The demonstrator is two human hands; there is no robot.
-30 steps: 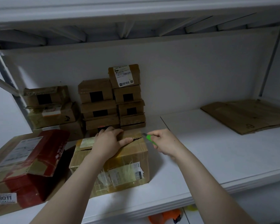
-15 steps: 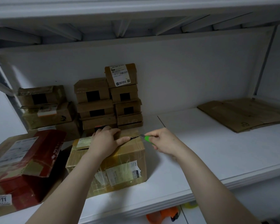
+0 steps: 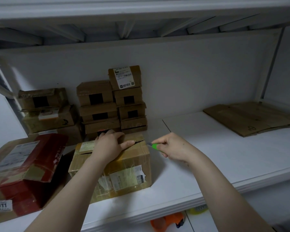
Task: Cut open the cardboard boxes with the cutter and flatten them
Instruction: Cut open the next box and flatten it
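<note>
A taped brown cardboard box [image 3: 124, 173] stands on the white shelf [image 3: 208, 164] in front of me. My left hand [image 3: 109, 146] lies on its top, fingers spread over the far edge and thumb stretched along a dark slit in the top seam. My right hand [image 3: 172, 147] grips a green cutter [image 3: 155, 146], whose blade tip is just off the box's top right edge, next to the end of the slit. A stack of flattened cardboard [image 3: 251, 117] lies at the far right of the shelf.
Several small brown boxes [image 3: 110, 106] are stacked against the back wall, more at the left [image 3: 47, 113]. A red and brown box [image 3: 25, 166] lies at the near left. Another shelf hangs low overhead. An orange tape dispenser [image 3: 167, 222] sits below the shelf.
The cutter's blade has drawn back to the right, from the slit in the top seam to just past the box's edge. My left hand has stayed on the box.
</note>
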